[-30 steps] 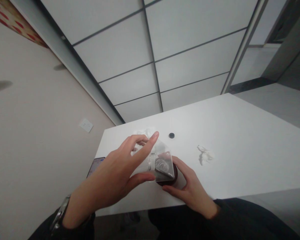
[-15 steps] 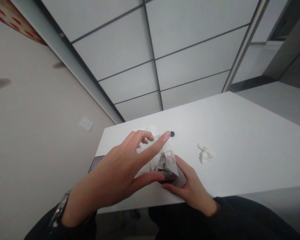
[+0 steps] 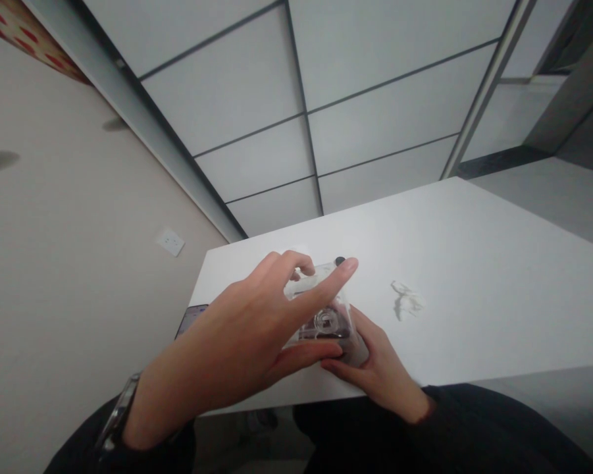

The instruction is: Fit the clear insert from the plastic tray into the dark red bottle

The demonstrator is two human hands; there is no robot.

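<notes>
Between my hands, close to the near edge of the table, is a clear plastic case with a dark body and a round, lens-like ring inside it, much like a compact camera. My left hand spans it from the left, with the thumb along its near edge and the bent fingers over its far side. The left index finger stretches out above it. My right hand grips the right end between thumb and fingers. Much of the left part is hidden under my left hand. A small black disc sits just beyond the index fingertip.
On the white table, a crumpled piece of white tissue or film lies to the right. A phone-like screen shows partly at the left edge. Behind the table rise white panelled doors; a wall with a socket is on the left.
My left hand has shifted right across the case. The case has turned, so its round ring now faces up more plainly. My right hand keeps its place.
</notes>
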